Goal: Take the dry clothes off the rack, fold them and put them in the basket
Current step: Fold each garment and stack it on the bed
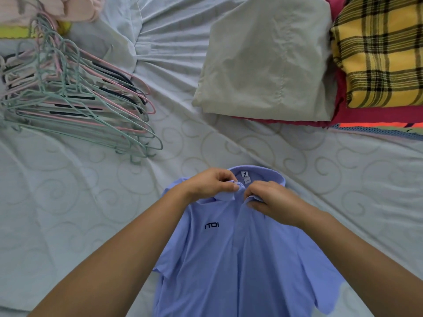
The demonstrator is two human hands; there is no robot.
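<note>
While polo (240,259) lies on bed (91,213), left hand (210,183), right hand (272,200) pinch collar (263,172).

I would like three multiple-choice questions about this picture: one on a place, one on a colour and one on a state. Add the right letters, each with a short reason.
1. Where is the pile of hangers, relative to the polo shirt?
A. on top of it
B. further away, to the left
C. further away, to the right

2. What colour is the polo shirt?
A. red
B. beige
C. blue

3. What do the left hand and the right hand do?
A. both pinch the collar
B. both lie flat and open
C. one holds a hanger

Answers:
1 B: the hangers lie on the bed at the upper left.
2 C: its whole front is blue.
3 A: fingers of each hand close on the collar's front edge.
</note>
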